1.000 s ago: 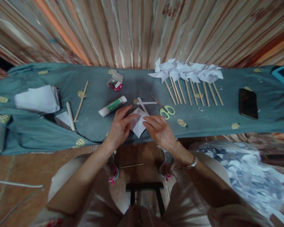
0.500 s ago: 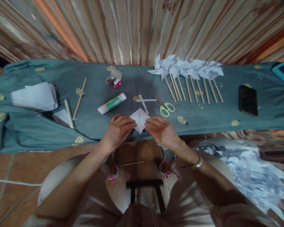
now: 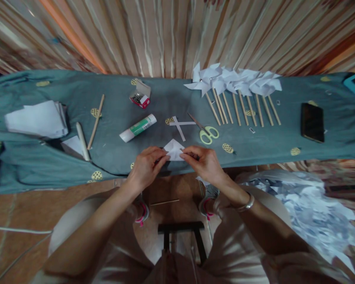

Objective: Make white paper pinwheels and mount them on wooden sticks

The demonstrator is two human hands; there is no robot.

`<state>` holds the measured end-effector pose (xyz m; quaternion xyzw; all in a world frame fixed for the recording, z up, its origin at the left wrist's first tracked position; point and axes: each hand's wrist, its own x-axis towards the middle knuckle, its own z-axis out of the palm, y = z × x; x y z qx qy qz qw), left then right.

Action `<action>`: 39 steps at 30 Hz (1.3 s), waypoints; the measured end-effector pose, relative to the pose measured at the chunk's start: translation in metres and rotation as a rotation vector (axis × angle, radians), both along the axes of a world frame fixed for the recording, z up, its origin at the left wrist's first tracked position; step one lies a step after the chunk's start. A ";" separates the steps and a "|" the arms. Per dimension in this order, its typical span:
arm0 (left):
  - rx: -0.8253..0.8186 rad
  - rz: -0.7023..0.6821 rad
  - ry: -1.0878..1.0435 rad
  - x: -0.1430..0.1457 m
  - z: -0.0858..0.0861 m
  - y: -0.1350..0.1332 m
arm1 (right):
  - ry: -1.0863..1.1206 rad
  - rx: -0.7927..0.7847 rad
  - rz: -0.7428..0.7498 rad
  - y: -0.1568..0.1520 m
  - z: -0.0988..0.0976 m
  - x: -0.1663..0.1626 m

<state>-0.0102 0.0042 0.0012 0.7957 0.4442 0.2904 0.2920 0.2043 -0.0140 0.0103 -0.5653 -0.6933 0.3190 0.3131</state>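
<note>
A small creased sheet of white paper [image 3: 174, 149] is held between my two hands near the table's front edge, its peak pointing away from me. My left hand [image 3: 148, 163] pinches its left corner between thumb and fingers. On the other side, my right hand [image 3: 203, 162] grips the right corner the same way. Just beyond the paper lie two crossed paper strips [image 3: 178, 125]. Scissors with light green handles [image 3: 207, 133] rest to the right of the strips, and a glue stick [image 3: 138, 128] lies to their left.
White paper pinwheels [image 3: 236, 81] on wooden sticks lie at the back right. A red box of pins [image 3: 140, 96], a loose stick [image 3: 96, 121], a white rod [image 3: 83, 141] and a paper stack [image 3: 37, 119] are leftward. A phone [image 3: 312, 122] lies right; a bag of paper scraps [image 3: 307, 213] stands below.
The paper has gone from a diamond with a lower point to a shape with a flatter lower edge. Both hands still grip its side corners, and the camera view has shifted slightly.
</note>
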 end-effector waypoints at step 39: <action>0.400 -0.161 0.409 0.017 -0.019 -0.035 | -0.344 -0.049 -0.033 0.026 0.007 -0.015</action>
